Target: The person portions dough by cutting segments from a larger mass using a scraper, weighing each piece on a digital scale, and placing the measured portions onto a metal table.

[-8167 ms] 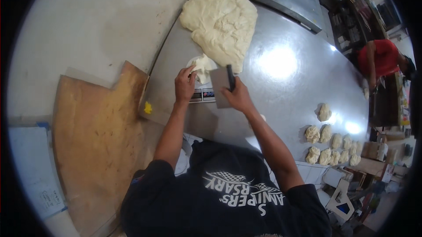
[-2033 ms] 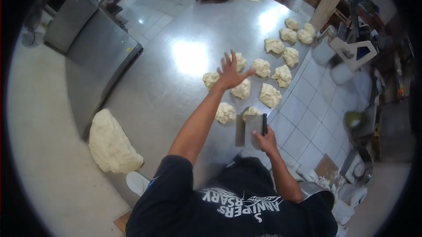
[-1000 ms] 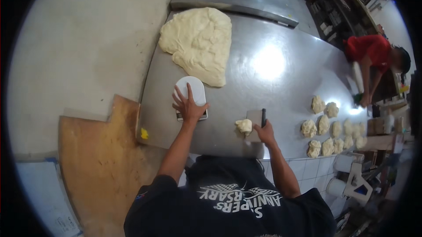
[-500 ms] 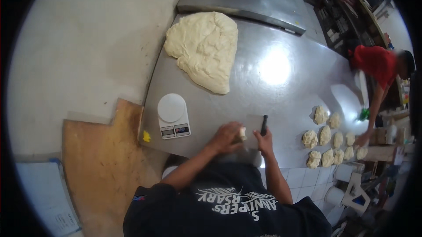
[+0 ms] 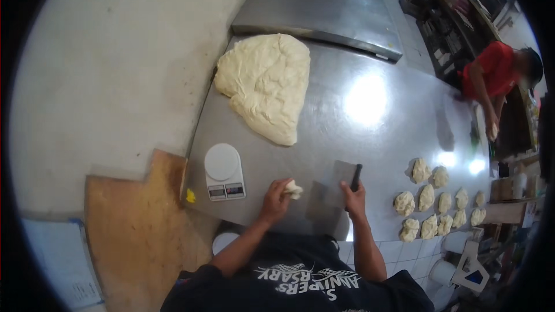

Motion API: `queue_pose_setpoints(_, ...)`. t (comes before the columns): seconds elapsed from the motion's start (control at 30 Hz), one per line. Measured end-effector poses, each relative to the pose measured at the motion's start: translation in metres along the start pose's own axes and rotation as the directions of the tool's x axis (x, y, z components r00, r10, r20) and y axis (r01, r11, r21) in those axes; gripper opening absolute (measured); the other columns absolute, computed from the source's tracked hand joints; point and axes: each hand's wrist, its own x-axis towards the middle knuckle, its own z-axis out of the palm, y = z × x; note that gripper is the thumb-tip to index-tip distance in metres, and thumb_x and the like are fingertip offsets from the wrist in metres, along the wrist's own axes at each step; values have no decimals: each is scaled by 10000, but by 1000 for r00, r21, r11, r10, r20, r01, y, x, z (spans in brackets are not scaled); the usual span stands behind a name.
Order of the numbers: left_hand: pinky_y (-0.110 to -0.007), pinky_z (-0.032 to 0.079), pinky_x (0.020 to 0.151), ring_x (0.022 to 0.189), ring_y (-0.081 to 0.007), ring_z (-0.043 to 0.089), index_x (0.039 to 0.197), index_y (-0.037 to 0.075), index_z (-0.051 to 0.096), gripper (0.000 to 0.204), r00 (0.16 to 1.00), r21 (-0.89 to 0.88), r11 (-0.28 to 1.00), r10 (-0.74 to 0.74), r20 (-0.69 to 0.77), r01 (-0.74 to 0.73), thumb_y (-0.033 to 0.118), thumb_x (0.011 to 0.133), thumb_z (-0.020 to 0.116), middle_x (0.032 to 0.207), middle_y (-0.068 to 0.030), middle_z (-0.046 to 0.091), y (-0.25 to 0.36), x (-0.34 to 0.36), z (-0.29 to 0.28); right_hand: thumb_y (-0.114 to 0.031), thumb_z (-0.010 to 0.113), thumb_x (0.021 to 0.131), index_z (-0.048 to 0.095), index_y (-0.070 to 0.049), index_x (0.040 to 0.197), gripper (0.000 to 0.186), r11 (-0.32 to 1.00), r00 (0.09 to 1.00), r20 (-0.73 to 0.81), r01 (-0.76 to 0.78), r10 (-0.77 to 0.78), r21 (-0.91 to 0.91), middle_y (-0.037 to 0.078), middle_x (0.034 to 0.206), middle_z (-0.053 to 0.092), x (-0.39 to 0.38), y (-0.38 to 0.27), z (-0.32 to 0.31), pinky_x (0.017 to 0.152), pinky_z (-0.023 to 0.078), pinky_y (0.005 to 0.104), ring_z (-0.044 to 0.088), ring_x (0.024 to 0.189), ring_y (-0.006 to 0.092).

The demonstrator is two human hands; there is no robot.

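Note:
My left hand is closed on a small piece of dough, held over the near edge of the steel table. A dough scraper with a black handle and flat metal blade is in my closed right hand, its blade pointing left. To the left of my left hand sits a white kitchen scale with a round, bare plate. Farther back on the left spreads a large mass of pale dough. Several dough lumps lie in rough rows to the right.
The steel table meets a raised steel surface at the far side. A co-worker in a red shirt stands at the right end, holding something pale. A wooden board lies at the left, and a yellow scrap rests at the table's left corner.
My hands have moved apart, the left one leftward with the dough piece. The scraper remains in my right hand. The co-worker's arm has drawn back from the dough lumps.

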Motion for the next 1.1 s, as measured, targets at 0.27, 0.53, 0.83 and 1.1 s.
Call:
queue_pose_setpoints(0.27, -819, 156, 1113, 1539, -567, 73, 1629, 301, 384, 903, 745, 587, 722, -152, 650, -365, 442, 821, 762, 1702, -248, 117, -12, 42, -64, -158, 758, 930, 600, 24, 1233, 387, 993, 998, -66, 12, -20, -115, 125, 1057, 718, 43, -10, 78, 807, 555, 338, 689, 914, 202)
queue_pose_setpoints(0.53, -582, 232, 1227, 1523, -484, 216, 1526, 251, 544, 773, 896, 400, 808, 338, 287, -433, 420, 828, 832, 1633, -190, 315, -25, 261, -95, -150, 768, 917, 600, 8, 1159, 334, 996, 983, -170, 53, -65, -71, 115, 1027, 709, 104, -84, 179, 807, 552, 352, 680, 908, 193)
queue_pose_setpoints(0.83, -530, 311, 1193, 1463, -356, 408, 1415, 177, 621, 566, 920, 623, 681, 338, 197, -383, 412, 913, 734, 1497, -154, 536, -45, 599, -97, -202, 793, 903, 560, 25, 1221, 454, 942, 975, -146, 112, -165, -315, 177, 1070, 697, 239, -166, 218, 769, 584, 387, 696, 916, 252)
queue_pose_setpoints(1.1, -495, 361, 1153, 1395, -292, 496, 1408, 211, 649, 495, 943, 754, 566, 203, 264, -333, 467, 987, 599, 1484, -82, 587, -79, 663, -74, -231, 794, 831, 571, 81, 1149, 498, 850, 948, -186, 133, -260, -509, 208, 978, 706, 359, -237, 245, 755, 567, 410, 710, 864, 303)
